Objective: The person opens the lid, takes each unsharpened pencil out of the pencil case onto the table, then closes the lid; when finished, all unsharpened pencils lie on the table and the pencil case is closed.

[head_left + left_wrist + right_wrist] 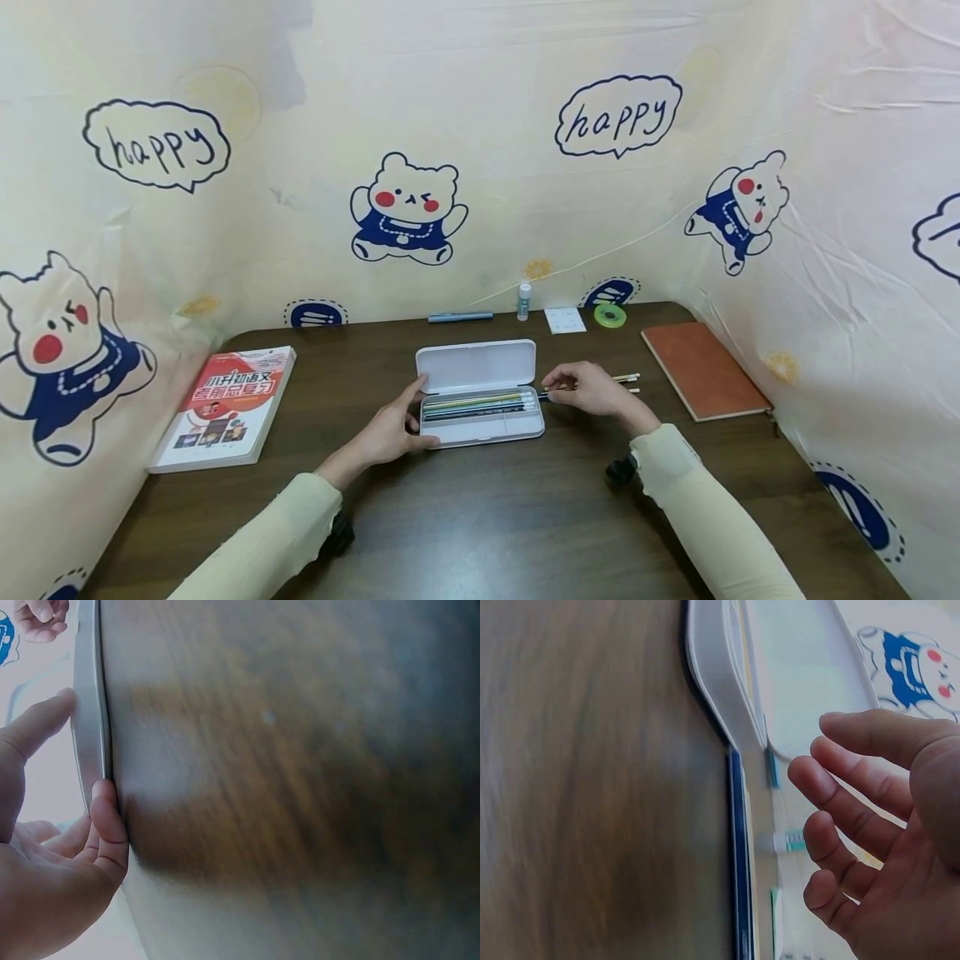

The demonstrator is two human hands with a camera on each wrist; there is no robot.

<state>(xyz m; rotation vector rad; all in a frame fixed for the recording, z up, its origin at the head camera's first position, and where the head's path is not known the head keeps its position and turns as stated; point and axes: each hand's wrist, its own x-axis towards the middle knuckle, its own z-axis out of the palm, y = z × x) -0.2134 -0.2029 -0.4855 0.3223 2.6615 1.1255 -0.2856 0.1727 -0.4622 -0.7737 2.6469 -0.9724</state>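
Note:
A white pencil case [483,432] lies on the desk with its lid [476,367] raised toward the back. Several pencils [476,408] lie side by side inside it. My left hand [390,429] holds the case's left end, thumb at the front corner and fingers along the side and lid. To the right of the case, my right hand [592,390] hovers over loose pencils [628,378] on the desk, partly hiding them. In the right wrist view, its loosely bent fingers hold nothing, apart from a dark blue pencil [740,862] by the case's end.
A book [225,408] lies at the left and a brown notebook [705,371] at the right. Along the back are a blue pen-like stick [461,317], a glue stick [523,302], a white paper pad [565,321] and a green tape roll [610,315].

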